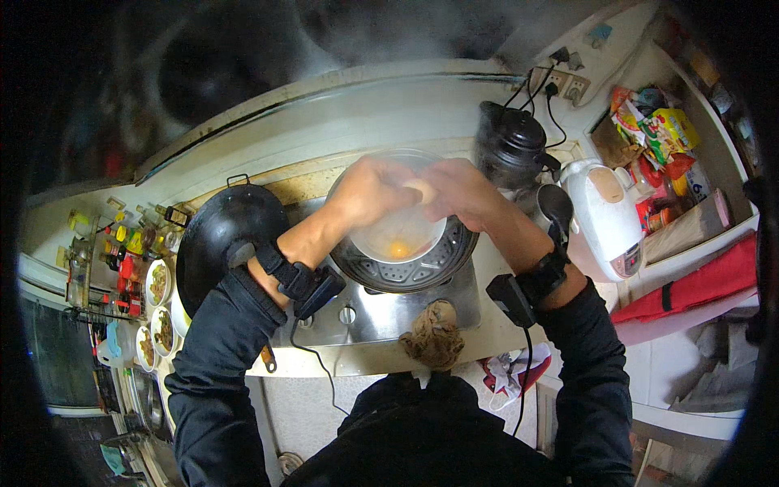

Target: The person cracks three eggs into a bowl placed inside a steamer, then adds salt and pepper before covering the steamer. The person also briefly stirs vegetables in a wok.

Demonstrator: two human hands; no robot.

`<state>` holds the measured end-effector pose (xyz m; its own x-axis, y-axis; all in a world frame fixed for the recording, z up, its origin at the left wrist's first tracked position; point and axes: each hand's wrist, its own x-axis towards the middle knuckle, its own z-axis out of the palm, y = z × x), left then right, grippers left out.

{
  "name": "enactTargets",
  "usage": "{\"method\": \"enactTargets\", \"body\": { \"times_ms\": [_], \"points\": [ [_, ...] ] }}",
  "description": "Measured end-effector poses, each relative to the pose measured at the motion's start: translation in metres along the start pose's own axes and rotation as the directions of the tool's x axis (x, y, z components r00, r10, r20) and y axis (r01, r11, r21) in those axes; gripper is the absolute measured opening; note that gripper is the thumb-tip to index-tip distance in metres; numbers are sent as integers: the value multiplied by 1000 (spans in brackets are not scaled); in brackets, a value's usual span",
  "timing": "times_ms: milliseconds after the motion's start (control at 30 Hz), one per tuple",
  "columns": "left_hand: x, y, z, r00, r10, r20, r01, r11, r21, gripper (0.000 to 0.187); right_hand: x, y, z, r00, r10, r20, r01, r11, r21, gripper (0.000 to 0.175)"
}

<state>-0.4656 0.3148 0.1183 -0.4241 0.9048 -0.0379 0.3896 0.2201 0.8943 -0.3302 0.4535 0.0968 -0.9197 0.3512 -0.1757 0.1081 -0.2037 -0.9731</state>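
My left hand (378, 187) and my right hand (465, 190) meet over a pale bowl (438, 240), both gripping an egg (422, 191). Fingers cover much of the shell and blur slightly, so I cannot tell whether it is whole. A yellow yolk (400, 248) lies in the bowl below. The bowl sits inside a dark metal pot on a perforated steaming plate (420, 275), and steam hazes the view around it. Beneath the pot is a stainless steel gas stove (377, 319).
A black wok (228, 225) stands left of the pot, with filled dishes (163, 332) beyond it. Behind on the right is a dark kettle (517, 140), near a ladle (554, 204) and a white rice cooker (599, 225). A crumpled brown cloth (433, 338) lies at the front edge.
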Motion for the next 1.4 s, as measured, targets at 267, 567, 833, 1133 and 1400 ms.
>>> {"method": "enactTargets", "body": {
  "times_ms": [267, 567, 833, 1133, 1400],
  "points": [
    [25, 17, -15, 997, -24, 72, 10, 981, 193, 19, 7, -14, 2, 963, -245, 114, 270, 879, -392, 37],
    [42, 23, -11, 977, -213, 6, 208, 960, 188, 23, 41, -6, -11, 894, -415, 169, 406, 591, -697, 26],
    [51, -19, 1, 980, -198, 21, 190, 961, 201, 27, 52, 21, -19, 907, -368, 206, 398, 589, -704, 32],
    [56, -29, 11, 995, -100, 12, 90, 932, 351, 28, 45, 16, -26, 947, -276, 164, 310, 652, -692, 34],
    [57, -27, 11, 998, -55, 18, 45, 940, 338, 29, 49, 17, -29, 921, -331, 205, 381, 659, -649, 35]
  ]
}}
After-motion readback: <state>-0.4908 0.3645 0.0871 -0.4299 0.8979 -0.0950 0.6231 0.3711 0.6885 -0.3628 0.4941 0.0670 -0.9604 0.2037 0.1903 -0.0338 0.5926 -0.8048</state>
